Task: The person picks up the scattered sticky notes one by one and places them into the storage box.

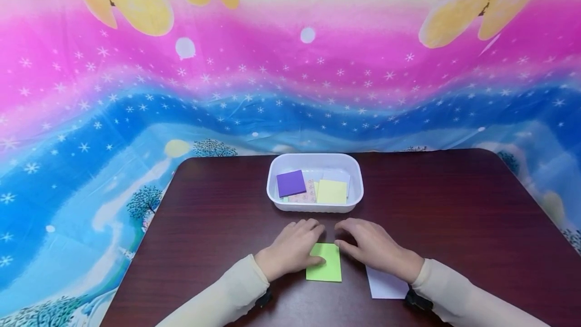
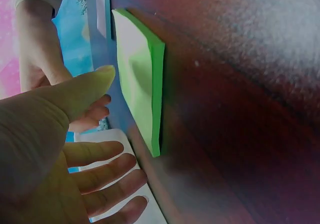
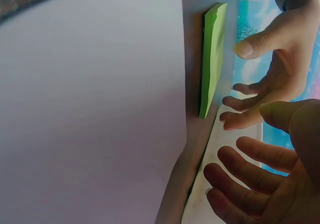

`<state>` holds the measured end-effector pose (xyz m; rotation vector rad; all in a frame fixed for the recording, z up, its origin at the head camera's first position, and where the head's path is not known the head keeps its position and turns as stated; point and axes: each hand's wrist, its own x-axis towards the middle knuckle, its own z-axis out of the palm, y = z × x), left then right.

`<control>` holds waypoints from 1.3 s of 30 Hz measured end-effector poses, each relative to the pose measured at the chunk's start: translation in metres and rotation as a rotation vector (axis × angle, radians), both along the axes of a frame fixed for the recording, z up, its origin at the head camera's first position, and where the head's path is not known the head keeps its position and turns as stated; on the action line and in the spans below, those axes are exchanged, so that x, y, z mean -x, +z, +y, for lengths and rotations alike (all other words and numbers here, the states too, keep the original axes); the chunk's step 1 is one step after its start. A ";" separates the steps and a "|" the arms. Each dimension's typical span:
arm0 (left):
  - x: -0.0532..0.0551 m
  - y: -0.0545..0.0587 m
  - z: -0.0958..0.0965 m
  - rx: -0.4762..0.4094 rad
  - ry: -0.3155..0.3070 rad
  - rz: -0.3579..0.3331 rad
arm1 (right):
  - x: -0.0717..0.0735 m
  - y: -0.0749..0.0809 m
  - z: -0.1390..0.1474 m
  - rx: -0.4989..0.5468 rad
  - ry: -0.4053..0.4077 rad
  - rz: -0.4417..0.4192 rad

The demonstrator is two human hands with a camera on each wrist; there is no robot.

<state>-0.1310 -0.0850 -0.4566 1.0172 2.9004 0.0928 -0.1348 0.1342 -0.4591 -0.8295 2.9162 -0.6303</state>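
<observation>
A green sticky note pad lies flat on the dark table, between the two hands. My left hand hovers over its left side, thumb above the pad and fingers loosely bent with nothing in them. In the left wrist view a gap shows between that thumb and the pad. To the right of the pad, my right hand is held above the table, its fingers relaxed and holding nothing. Partly hidden under the right hand and wrist lies a pale lilac pad.
Behind the hands stands a white plastic basin. Inside it are a purple pad, a pale yellow pad, a pink patterned pad and a whitish one partly covered. A printed cloth hangs behind the table.
</observation>
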 end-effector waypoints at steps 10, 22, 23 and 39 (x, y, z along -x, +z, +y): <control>-0.004 -0.002 0.003 0.051 -0.004 -0.016 | -0.001 -0.006 0.001 0.004 0.021 0.019; -0.004 -0.004 0.006 0.050 -0.001 -0.015 | -0.003 -0.008 0.002 0.025 0.034 0.041; -0.004 -0.004 0.006 0.046 0.001 -0.017 | -0.003 -0.008 0.002 0.022 0.031 0.038; -0.004 -0.004 0.006 -0.018 0.034 -0.064 | -0.001 -0.006 0.003 0.023 0.027 0.027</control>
